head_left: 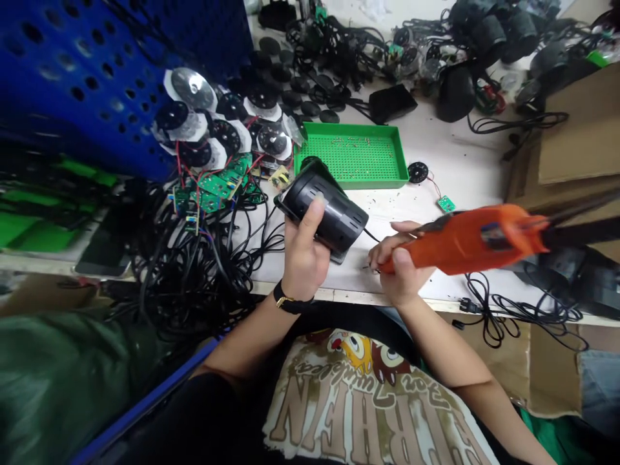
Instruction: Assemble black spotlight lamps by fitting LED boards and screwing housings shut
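My left hand (pixel 306 248) grips a black ribbed cylindrical housing (pixel 334 216), which is tilted, with its open end hidden from view. My right hand (pixel 400 265) is closed around an orange hot glue gun (pixel 469 239), whose nozzle points left towards the housing without touching it. A thin black wire (pixel 371 236) runs from the housing towards the gun's tip. On the white workbench (pixel 310 271) just beyond my hands lies a small green circuit board (pixel 446 204), wired to a black round disc (pixel 417 172).
A green perforated tray (pixel 356 155) holds small scattered parts. Left of it lie wired green circuit boards (pixel 213 187), silver-backed discs (pixel 191 89) and a tangled black cable pile (pixel 194 278). Blue pegboard (pixel 87 77) stands at the left, black housings (pixel 498 39) at the back, cardboard (pixel 576 135) at the right.
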`<act>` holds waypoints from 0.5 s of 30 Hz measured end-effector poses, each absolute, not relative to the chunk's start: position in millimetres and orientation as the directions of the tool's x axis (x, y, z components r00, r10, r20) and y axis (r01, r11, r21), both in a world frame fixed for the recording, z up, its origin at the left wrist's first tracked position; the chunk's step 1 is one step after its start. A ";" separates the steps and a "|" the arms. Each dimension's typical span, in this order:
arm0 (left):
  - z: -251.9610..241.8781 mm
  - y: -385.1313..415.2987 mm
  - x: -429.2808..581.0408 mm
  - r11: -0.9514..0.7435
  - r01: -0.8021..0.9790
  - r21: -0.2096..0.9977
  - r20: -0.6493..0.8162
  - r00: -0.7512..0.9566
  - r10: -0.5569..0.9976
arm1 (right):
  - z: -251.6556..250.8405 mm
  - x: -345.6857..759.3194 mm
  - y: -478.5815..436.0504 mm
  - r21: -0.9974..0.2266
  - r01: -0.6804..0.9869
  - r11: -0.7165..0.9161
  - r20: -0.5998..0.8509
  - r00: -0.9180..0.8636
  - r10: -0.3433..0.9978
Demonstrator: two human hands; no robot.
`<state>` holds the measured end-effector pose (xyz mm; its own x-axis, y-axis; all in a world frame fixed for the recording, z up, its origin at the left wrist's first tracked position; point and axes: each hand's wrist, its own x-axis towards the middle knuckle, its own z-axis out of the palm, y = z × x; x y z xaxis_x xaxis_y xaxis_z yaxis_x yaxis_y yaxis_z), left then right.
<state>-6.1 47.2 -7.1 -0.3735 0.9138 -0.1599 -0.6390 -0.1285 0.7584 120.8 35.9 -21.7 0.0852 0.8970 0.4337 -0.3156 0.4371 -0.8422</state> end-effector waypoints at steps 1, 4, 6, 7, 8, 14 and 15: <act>-8.5 45.4 -7.9 -0.119 -0.643 0.757 -0.172 -0.371 0.913 | -11.9 121.7 35.1 -0.815 -0.356 0.458 0.457 0.093 0.885; -11.7 39.6 -10.4 -0.111 -0.653 0.749 -0.185 -0.367 0.911 | 26.5 127.5 33.2 -0.737 -0.422 0.528 0.540 0.104 0.836; -11.5 35.2 -9.9 -0.073 -0.675 0.734 -0.214 -0.332 0.919 | 49.1 130.9 34.5 -0.708 -0.412 0.574 0.585 0.115 0.803; -10.6 32.9 -9.3 -0.045 -0.687 0.725 -0.234 -0.307 0.923 | 57.3 131.8 36.1 -0.695 -0.391 0.604 0.604 0.139 0.785; -9.5 30.6 -8.6 -0.018 -0.696 0.718 -0.252 -0.284 0.925 | 63.3 131.9 38.1 -0.679 -0.362 0.638 0.621 0.181 0.763; -5.5 18.9 -6.9 0.018 -0.682 0.731 -0.287 -0.284 0.915 | 67.8 124.2 50.0 -0.627 -0.147 0.765 0.674 0.392 0.627; -5.8 17.5 -6.8 0.019 -0.679 0.734 -0.291 -0.289 0.912 | 66.8 122.9 50.8 -0.625 -0.125 0.770 0.681 0.394 0.617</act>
<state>-6.8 17.5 -5.8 -0.2892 0.9119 -0.2912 -0.6789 0.0190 0.7340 122.9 50.8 66.8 0.3938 0.6170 0.6814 -0.1253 0.7704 -0.6251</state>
